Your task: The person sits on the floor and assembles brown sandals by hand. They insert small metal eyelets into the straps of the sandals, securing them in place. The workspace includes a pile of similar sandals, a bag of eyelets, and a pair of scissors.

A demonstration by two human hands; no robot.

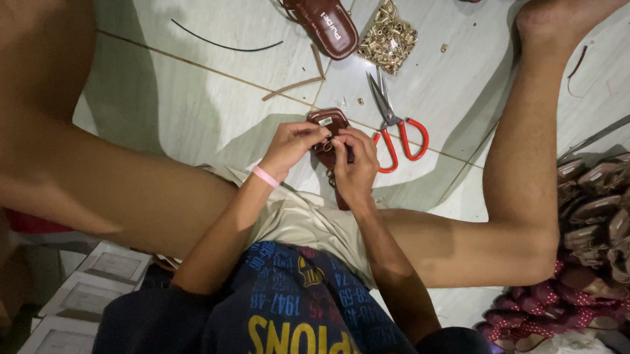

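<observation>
A brown sandal (329, 118) lies on the floor between my legs, its toe end pointing away from me. My left hand (293, 144), with a pink band on the wrist, pinches something small at the sandal's strap. My right hand (354, 166) grips the same spot from the right, its fingers curled over the strap. The small part between the fingertips is mostly hidden; a metal ring or buckle seems to show there.
Red-handled scissors (395, 129) lie just right of my hands. A clear bag of brass fittings (388, 36) and another brown sandal (323, 19) sit farther off. A heap of sandals (602, 216) is at right, flat boxes (88, 289) at lower left, a black cord (219, 42) beyond.
</observation>
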